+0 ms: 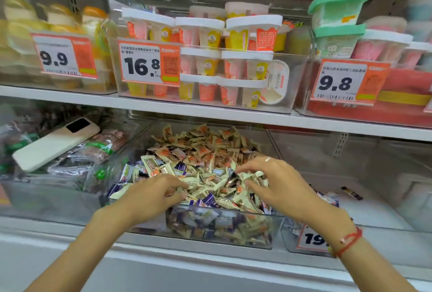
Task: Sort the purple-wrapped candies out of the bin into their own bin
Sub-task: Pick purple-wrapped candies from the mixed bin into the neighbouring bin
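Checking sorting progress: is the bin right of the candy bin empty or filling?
Nearly empty: the right bin holds only a few purple-wrapped candies.

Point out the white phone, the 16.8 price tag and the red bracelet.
white phone point(55, 144): head view, on the middle of its back.
16.8 price tag point(142, 66): head view, on the printed digits.
red bracelet point(349, 240): head view, on the cord across the right wrist.
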